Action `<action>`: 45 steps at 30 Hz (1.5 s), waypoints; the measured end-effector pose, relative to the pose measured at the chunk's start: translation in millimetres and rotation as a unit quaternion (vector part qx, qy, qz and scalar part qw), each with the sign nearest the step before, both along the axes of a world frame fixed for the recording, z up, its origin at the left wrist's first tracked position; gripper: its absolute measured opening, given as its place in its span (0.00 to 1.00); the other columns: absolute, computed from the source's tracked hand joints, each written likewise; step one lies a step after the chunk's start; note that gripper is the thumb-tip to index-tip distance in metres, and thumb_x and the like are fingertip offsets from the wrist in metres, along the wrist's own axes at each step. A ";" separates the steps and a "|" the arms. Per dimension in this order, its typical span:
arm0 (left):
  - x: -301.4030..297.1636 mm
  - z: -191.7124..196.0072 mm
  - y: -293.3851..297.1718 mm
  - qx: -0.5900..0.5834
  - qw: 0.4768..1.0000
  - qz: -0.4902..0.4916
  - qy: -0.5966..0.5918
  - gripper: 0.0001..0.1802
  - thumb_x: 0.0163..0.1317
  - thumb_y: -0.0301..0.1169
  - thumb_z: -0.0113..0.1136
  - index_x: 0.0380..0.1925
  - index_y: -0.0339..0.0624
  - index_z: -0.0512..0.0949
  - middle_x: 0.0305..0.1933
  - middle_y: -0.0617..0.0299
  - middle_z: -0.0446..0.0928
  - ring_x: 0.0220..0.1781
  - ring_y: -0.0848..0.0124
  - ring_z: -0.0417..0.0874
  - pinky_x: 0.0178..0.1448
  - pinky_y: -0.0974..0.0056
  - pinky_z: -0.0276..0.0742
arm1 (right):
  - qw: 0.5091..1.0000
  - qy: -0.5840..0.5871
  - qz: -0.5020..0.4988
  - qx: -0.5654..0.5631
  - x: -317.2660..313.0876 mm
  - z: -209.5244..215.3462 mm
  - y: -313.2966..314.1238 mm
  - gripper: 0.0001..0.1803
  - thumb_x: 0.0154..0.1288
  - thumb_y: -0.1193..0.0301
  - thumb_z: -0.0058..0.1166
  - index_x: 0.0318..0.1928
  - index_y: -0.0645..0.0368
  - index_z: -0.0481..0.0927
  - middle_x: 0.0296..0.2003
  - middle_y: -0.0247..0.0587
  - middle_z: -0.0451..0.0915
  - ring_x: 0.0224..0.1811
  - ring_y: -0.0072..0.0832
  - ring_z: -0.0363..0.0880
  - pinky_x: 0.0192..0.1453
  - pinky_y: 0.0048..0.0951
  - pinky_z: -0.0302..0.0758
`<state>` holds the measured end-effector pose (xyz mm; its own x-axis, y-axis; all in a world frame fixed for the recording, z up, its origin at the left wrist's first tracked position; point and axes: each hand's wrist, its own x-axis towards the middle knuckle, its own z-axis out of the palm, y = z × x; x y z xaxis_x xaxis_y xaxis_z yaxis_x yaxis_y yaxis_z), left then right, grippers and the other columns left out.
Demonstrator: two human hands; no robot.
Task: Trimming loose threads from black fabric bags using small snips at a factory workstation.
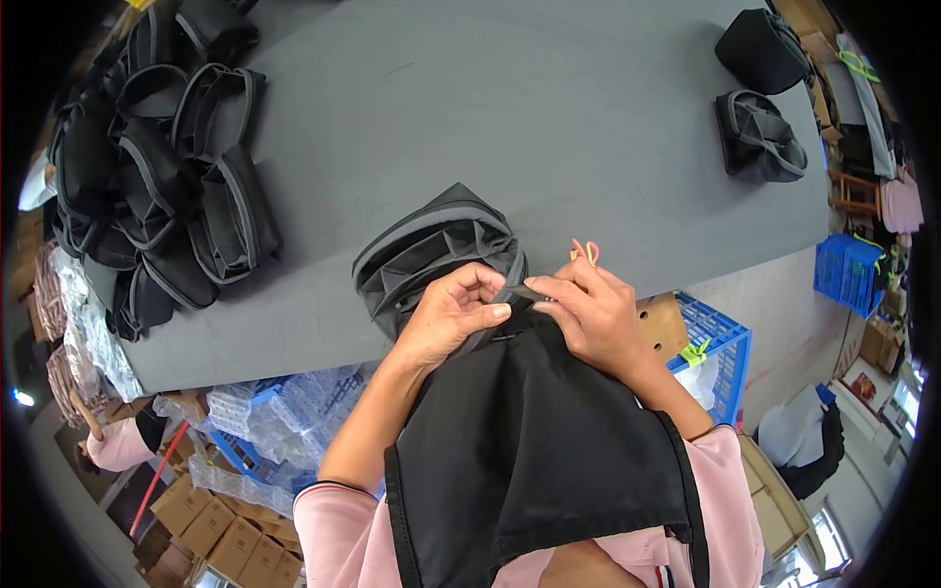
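Observation:
A black fabric bag (431, 245) with grey edging and inner dividers lies open at the table's near edge, its flap side toward me. My left hand (453, 312) pinches the bag's grey edge between thumb and fingers. Close on its right, my right hand (593, 309) is closed, thumb and forefinger pressed together at a small dark strip or tip by that same edge. Orange loops (585, 252), which look like small scissors' handles, stick out above the right hand's fingers. The rest of that tool is mostly hidden in the hand.
Several similar black bags (147, 186) are heaped on the grey table (510, 98) at the left. Two more bags (761, 137) sit at the far right. Below the table edge stand a blue crate (720, 338), clear plastic packaging (284, 421) and cardboard boxes (230, 539).

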<state>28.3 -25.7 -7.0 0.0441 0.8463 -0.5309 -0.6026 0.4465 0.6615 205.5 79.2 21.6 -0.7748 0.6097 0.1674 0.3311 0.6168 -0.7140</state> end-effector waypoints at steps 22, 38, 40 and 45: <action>17.6 35.6 0.7 -0.093 0.989 0.109 0.021 0.19 0.57 0.36 0.65 0.42 0.32 0.75 0.40 0.63 0.76 0.41 0.77 0.75 0.47 0.70 0.71 | 0.912 0.122 -0.135 -0.368 0.7 -8.6 -4.0 0.15 0.61 0.76 0.49 0.50 0.61 0.69 0.40 0.36 0.71 0.33 0.15 0.67 0.36 0.16 0.64; 19.4 36.9 -1.8 -0.041 0.995 0.094 -0.013 0.27 0.55 0.40 0.66 0.48 0.31 0.73 0.48 0.59 0.76 0.50 0.73 0.74 0.56 0.66 0.69 | 0.918 0.126 -0.052 -0.371 -2.1 5.7 12.1 0.11 0.53 0.79 0.57 0.40 0.65 0.78 0.34 0.36 0.69 0.34 0.23 0.72 0.40 0.22 0.72; 19.1 36.3 -2.7 -0.037 0.994 0.099 -0.010 0.27 0.55 0.40 0.66 0.49 0.31 0.73 0.48 0.59 0.76 0.51 0.73 0.74 0.57 0.66 0.68 | 0.929 0.118 -0.051 -0.347 -4.4 8.8 13.4 0.11 0.53 0.79 0.58 0.39 0.64 0.78 0.33 0.36 0.69 0.34 0.23 0.71 0.39 0.23 0.71; 18.3 35.3 -2.6 -0.030 0.996 0.075 -0.024 0.29 0.56 0.39 0.65 0.53 0.33 0.70 0.52 0.60 0.74 0.54 0.72 0.73 0.59 0.65 0.67 | 0.958 0.129 -0.033 -0.253 -4.9 2.2 12.3 0.12 0.52 0.77 0.59 0.40 0.62 0.79 0.32 0.35 0.68 0.29 0.20 0.67 0.34 0.19 0.66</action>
<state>46.6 -28.2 28.2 -0.0549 0.8122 -0.5808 -0.6954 0.3863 0.6060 200.5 91.5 23.8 -0.7046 0.7093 0.0189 0.1288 0.1540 -0.9796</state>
